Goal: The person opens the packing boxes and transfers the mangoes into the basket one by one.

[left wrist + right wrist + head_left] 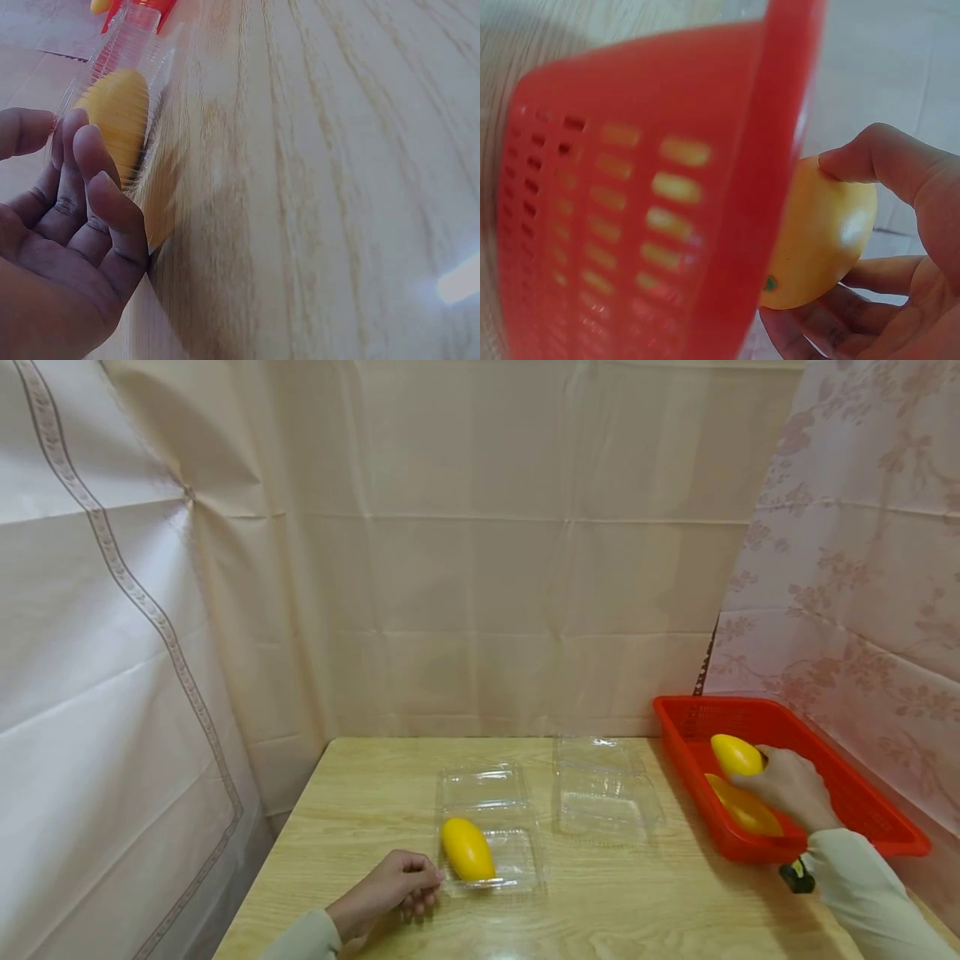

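My right hand (791,785) grips a yellow mango (737,755) inside the red plastic basket (862,802). In the right wrist view, this mango (821,232) shows a small green stem mark, and its near side is partly hidden by the basket rim. Another mango (742,810) lies below it in the basket. On the table, a mango (467,849) rests in the left half of an opened clear plastic box (517,852). My left hand (393,889) is at that box's front left corner, with thumb and forefinger pinching its edge; its other fingers are loosely curled.
A second opened clear box (607,806) stands on the wooden table (360,793) between the first box and the basket. Cloth curtains (465,568) hang behind the table and along both sides. The basket lies at the right edge, against the cloth.
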{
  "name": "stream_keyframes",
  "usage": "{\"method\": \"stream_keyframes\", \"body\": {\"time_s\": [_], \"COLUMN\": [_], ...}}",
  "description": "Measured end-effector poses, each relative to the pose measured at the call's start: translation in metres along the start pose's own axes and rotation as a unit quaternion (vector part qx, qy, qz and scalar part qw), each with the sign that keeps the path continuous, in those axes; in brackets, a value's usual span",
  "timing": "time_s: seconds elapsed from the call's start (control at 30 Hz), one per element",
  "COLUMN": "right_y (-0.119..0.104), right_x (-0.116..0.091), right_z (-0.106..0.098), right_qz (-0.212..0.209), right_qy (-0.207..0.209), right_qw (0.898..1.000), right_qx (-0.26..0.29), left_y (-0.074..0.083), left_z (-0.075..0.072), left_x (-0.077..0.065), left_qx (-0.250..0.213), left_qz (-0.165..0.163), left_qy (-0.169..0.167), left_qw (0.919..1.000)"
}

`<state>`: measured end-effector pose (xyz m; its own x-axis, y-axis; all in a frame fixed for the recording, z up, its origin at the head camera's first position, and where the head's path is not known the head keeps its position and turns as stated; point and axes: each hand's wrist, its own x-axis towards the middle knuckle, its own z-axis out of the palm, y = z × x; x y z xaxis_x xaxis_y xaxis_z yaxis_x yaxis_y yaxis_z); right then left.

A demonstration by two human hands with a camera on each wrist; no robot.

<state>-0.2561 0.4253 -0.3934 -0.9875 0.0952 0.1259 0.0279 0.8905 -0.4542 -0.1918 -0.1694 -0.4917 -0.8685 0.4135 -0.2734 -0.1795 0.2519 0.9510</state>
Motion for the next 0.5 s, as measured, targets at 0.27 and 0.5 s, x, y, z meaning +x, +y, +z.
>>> {"method": "stream_keyframes", "body": {"time_s": [0.27,0.5], "right_y": [0.024,0.043], "right_x": [0.0,-0.002], "right_z": [-0.006,-0.009], "right_qz": [0.03,0.054], "right_qy": [-0.015,-0.03], "right_qw": [0.999,0.998], "right_qx": [0.004,-0.003], "left_y": [0.001,0.0], "left_z": [-0.001,0.0], "left_x": [0.0,0.0], "left_qx": [0.001,0.003], "left_qz": [0.002,0.003], "left_qy": [0.0,-0.001], "left_qw": [1.0,1.0]}}
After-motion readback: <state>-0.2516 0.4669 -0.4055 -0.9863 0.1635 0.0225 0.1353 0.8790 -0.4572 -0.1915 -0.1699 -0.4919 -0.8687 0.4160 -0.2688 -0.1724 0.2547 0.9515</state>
